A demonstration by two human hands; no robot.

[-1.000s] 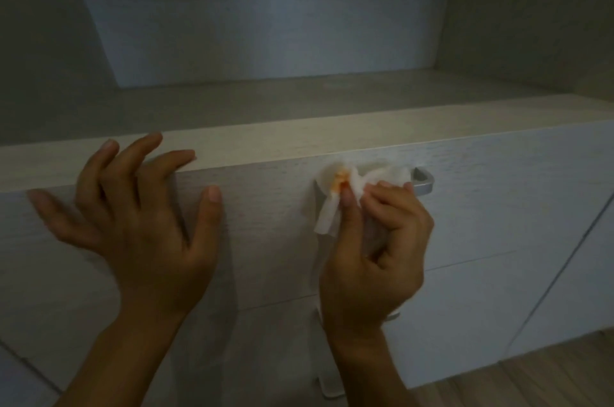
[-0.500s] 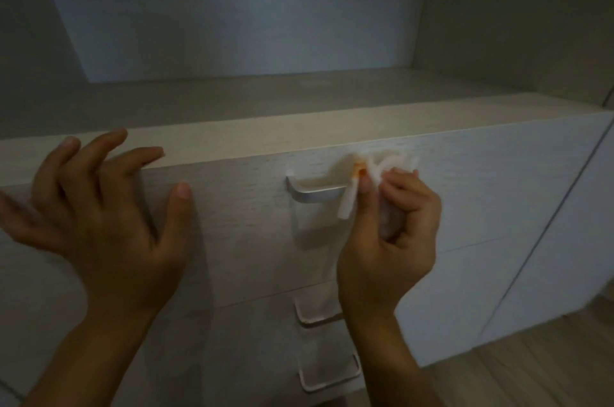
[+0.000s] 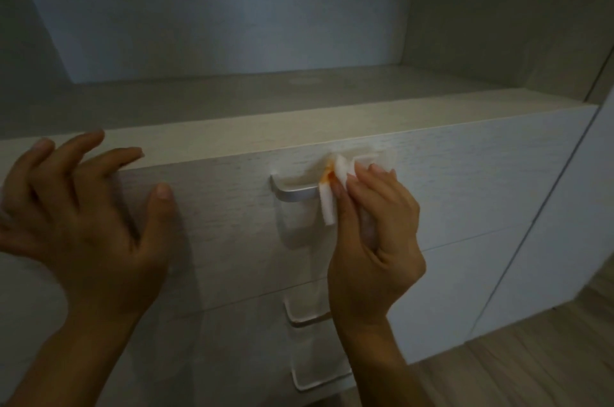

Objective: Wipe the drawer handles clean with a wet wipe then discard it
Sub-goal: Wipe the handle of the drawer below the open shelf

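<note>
In the head view, the right hand (image 3: 373, 240) has its fingers curled round a white folded wet wipe with an orange stain (image 3: 335, 184). It presses the wipe on the right end of the top brushed-metal bar handle (image 3: 294, 195), so the wipe is on that handle of the pale wood-grain top drawer (image 3: 216, 213).

The left hand (image 3: 86, 227) is spread wide and holds nothing. Its fingers lie at the front edge of the light wooden cabinet top (image 3: 299, 130) and its thumb touches the drawer front, I think to steady the drawer against the rubbing.

The left part of the bar is bare and gives free way for a stroke. A second metal handle (image 3: 307, 315) and a third metal handle (image 3: 315, 380) sit lower, beside the right wrist, and are probably next.
</note>
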